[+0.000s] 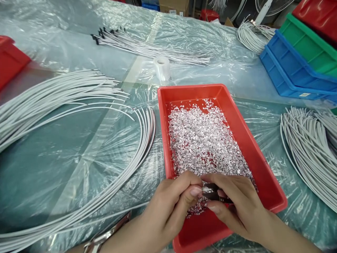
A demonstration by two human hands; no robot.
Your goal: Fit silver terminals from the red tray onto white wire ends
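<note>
My left hand (179,200) is closed in a pinch on a white cable (140,205), whose tip pokes out past the thumb. My right hand (237,202) is wrapped round a small dark pair of cutters (210,195). The cable tip meets the jaws of the cutters, and the fingers partly hide both. Below both hands lies a red tray (252,144) with a layer of small silvery foil scraps (205,140). More white cables (142,140) curve along the left side of the tray.
A larger cable bundle (58,91) lies left, another coil (310,151) right. Behind the tray stand a roll of clear film (162,68) and cables with black ends (147,49). Stacked blue bins (295,77) are at the right, a red bin (12,59) left. Plastic sheeting covers the table.
</note>
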